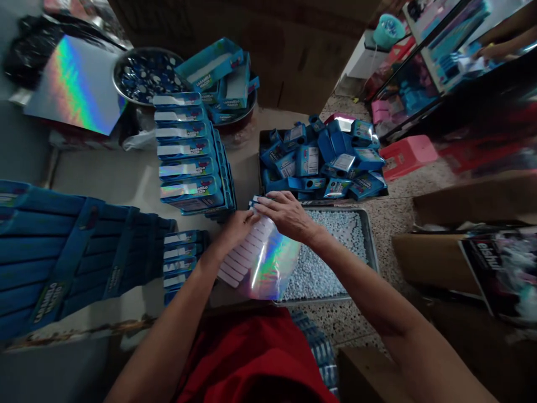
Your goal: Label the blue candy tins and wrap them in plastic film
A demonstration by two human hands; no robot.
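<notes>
Over the shiny sheet (274, 262), right hand (289, 214) palm-down beside left hand (240, 225).

Large cardboard carton (293, 50), upper centre. Black plastic bag (25, 59), upper left. Turquoise bucket (382, 39), upper right, by a white stand (364, 59). Red plastic stool (413, 155), right, on speckled floor (381, 221). Black panel lettered "eishu" (484, 257), far right.

Prob. room btwn stack (191, 159) & carton (327, 201)

Light is dim; rainbow glare streaks the shiny sheet (274, 260) at centre; blur softens the right edge.
</notes>
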